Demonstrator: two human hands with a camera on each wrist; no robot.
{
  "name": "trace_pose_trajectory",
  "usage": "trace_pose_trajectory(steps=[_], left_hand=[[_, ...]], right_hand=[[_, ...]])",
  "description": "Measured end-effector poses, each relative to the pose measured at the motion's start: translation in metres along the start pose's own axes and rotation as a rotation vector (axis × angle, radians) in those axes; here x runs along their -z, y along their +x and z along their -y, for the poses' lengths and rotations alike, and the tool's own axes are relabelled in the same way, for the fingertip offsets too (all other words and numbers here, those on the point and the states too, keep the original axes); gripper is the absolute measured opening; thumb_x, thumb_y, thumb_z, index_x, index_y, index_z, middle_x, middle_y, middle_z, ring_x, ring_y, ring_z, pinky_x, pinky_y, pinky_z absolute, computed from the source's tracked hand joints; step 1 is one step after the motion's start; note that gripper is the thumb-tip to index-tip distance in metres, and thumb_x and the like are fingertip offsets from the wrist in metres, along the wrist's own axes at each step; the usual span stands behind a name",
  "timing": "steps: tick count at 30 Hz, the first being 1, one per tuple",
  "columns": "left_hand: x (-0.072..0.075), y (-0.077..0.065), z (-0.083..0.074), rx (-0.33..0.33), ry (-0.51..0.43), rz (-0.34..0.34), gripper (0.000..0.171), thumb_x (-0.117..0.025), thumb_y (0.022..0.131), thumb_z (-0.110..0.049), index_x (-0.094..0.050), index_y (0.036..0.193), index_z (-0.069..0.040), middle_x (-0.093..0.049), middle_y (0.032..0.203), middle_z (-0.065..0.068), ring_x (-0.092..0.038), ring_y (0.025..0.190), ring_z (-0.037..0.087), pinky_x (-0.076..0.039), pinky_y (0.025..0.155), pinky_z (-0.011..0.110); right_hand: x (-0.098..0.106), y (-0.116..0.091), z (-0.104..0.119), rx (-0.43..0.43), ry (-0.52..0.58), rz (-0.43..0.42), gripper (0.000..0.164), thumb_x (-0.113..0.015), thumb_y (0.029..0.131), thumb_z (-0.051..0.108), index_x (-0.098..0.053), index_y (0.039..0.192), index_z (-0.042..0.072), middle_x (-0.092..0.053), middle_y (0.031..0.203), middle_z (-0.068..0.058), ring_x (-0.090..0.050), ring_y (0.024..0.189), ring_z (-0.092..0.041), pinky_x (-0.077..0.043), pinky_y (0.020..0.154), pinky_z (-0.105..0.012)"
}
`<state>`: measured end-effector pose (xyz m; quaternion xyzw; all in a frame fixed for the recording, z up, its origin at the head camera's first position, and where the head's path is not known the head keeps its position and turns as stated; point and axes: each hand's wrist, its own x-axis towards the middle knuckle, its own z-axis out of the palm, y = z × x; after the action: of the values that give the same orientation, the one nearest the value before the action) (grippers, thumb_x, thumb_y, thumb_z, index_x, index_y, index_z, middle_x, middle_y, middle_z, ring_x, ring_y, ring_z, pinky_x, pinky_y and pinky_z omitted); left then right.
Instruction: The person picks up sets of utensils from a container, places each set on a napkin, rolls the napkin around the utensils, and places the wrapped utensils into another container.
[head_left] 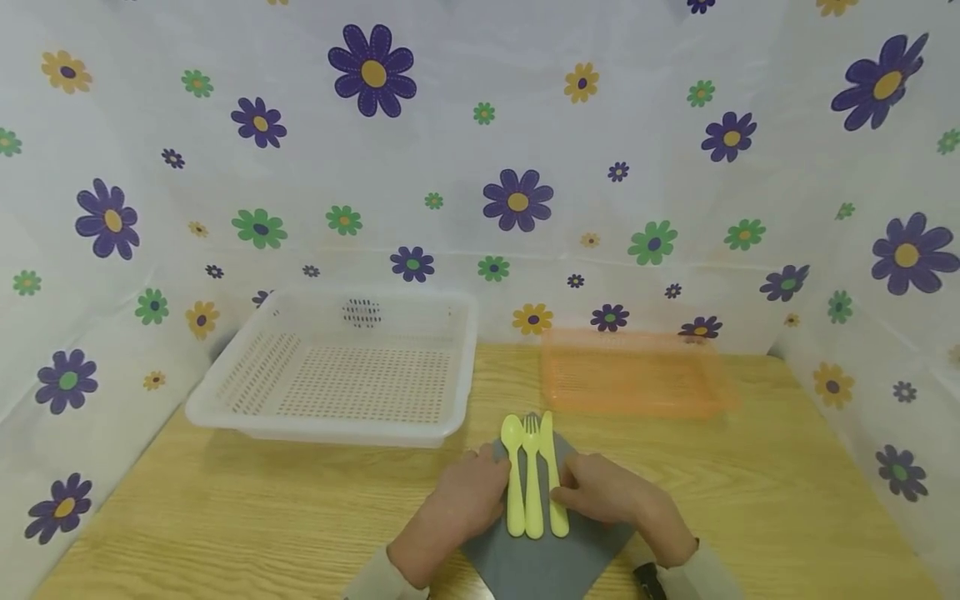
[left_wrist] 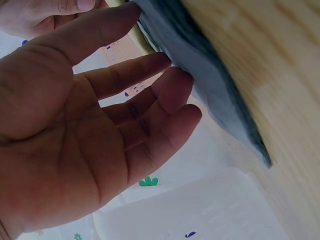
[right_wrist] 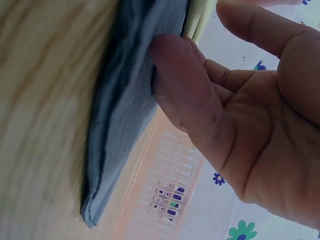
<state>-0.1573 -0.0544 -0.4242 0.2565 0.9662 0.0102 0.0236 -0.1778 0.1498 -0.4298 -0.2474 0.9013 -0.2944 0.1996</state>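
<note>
A grey folded cloth napkin lies turned cornerwise on the wooden table. On it a light yellow spoon, fork and knife lie side by side, handles towards me. My left hand rests at the napkin's left side, beside the spoon; in the left wrist view its fingertips touch the cloth. From the other side, my right hand has its thumb at the knife handle. The right wrist view shows its bent fingers against the napkin, with the thumb apart from them.
A white perforated plastic basket stands at the back left of the table. At the back right is a shallower translucent orange basket. A white flower-patterned sheet encloses the back and both sides.
</note>
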Motion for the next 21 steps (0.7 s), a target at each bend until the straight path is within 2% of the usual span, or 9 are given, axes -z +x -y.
trace_pose_trajectory(steps=[5,10,17,21], left_hand=[[-0.0016,-0.0019,0.0012,-0.007,0.023,-0.007,0.022,-0.068,0.076,-0.018,-0.062,0.095,-0.007,-0.054,0.082,0.009,-0.051,0.068,0.02,-0.049,0.05,0.032],[-0.0009,-0.0016,-0.0015,0.0,0.001,0.023,0.025,-0.067,0.078,-0.02,-0.062,0.099,-0.008,-0.055,0.086,0.01,-0.052,0.071,0.021,-0.05,0.05,0.033],[0.0006,-0.0016,-0.0004,0.006,-0.005,0.024,0.025,-0.067,0.079,-0.019,-0.061,0.099,-0.006,-0.055,0.087,0.011,-0.053,0.072,0.021,-0.051,0.052,0.032],[0.0008,-0.0002,-0.0002,0.013,0.005,0.018,0.024,-0.065,0.08,-0.019,-0.061,0.099,-0.006,-0.054,0.086,0.01,-0.052,0.071,0.021,-0.05,0.051,0.032]], right_hand=[[-0.0031,0.0001,-0.0007,-0.004,0.012,0.011,0.024,-0.057,0.088,0.019,-0.052,0.066,0.011,-0.042,0.049,0.006,-0.037,0.039,-0.007,-0.03,0.037,-0.024],[-0.0015,-0.0027,-0.0014,-0.024,0.001,0.02,0.021,-0.057,0.088,0.019,-0.054,0.069,0.011,-0.047,0.052,0.004,-0.041,0.041,-0.008,-0.033,0.038,-0.024],[0.0001,-0.0014,0.0003,0.009,0.002,0.018,0.025,-0.057,0.088,0.018,-0.053,0.064,0.011,-0.042,0.048,0.006,-0.037,0.037,-0.007,-0.03,0.036,-0.023],[0.0012,-0.0015,0.0001,-0.004,-0.003,0.01,0.022,-0.057,0.088,0.019,-0.053,0.068,0.011,-0.045,0.05,0.005,-0.039,0.039,-0.008,-0.032,0.036,-0.024]])
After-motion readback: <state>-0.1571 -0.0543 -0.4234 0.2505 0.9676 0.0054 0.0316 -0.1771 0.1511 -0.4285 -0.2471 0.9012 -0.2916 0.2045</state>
